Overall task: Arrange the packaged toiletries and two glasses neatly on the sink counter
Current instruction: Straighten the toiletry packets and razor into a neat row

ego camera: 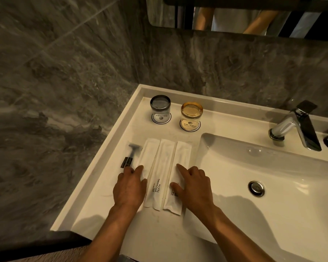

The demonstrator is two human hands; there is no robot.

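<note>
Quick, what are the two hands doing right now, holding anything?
Left hand: open, fingers flat on the leftmost white packet and the razor packet, gripping nothing.
Right hand: open, fingers pressing on the rightmost white packet, gripping nothing.

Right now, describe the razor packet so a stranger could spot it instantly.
Start at the counter left of the basin, where four packets lie in a row. The razor packet is the leftmost, under the left hand's fingertips. It alone is clear, showing a dark razor; the others are white.
</note>
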